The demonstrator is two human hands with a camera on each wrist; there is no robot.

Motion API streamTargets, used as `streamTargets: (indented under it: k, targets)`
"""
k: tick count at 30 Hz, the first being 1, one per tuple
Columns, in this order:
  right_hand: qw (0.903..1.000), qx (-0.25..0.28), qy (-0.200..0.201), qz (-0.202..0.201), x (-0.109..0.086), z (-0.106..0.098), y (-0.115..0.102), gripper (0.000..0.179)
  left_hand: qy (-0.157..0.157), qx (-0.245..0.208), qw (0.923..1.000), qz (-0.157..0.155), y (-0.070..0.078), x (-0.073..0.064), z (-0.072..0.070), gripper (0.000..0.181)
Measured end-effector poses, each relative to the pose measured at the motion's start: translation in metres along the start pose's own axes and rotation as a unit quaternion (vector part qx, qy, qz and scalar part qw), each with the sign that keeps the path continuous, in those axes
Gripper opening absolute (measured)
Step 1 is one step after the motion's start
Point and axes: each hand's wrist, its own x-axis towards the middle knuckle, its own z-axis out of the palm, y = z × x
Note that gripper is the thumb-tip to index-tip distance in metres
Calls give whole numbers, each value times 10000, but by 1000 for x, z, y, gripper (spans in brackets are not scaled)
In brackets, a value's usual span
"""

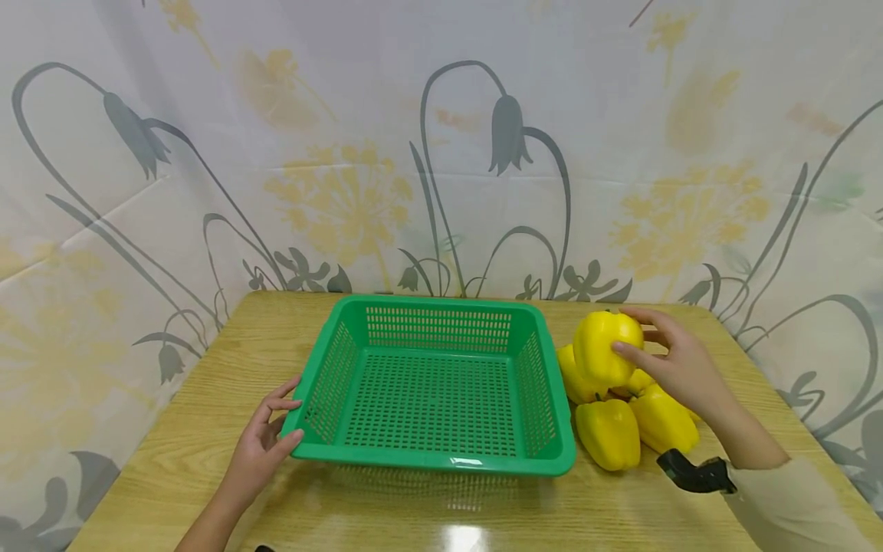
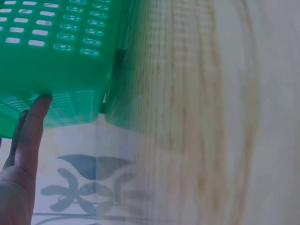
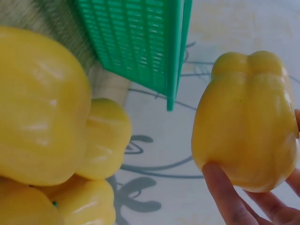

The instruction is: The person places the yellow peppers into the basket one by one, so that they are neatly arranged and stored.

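My right hand holds a yellow bell pepper between thumb and fingers, raised over several other yellow bell peppers piled at the basket's right. In the right wrist view the held bell pepper has its lobed end upward, and the fingers lie against its lower part. A green plastic basket with slotted walls stands mid-table, its inside bare. At its front left corner my left hand touches the rim with fingertips and thumb. The left wrist view shows extended fingers against the basket's outer wall.
A wooden table lies under everything, with wood showing left of and in front of the basket. Behind it hangs a flower-patterned cloth. A black strap piece is at the right sleeve.
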Motion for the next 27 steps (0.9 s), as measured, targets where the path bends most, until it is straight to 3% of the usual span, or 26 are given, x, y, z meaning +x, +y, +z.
streamTargets:
  k: [16, 27]
  targets:
    - [9986, 276, -71, -445, 24, 22, -20, 50, -6, 38, 10000, -68, -1, 0, -1, 30]
    - [9963, 622, -395, -450, 41, 40, -34, 52, 5, -45, 10000, -48, -2, 0, -1, 30]
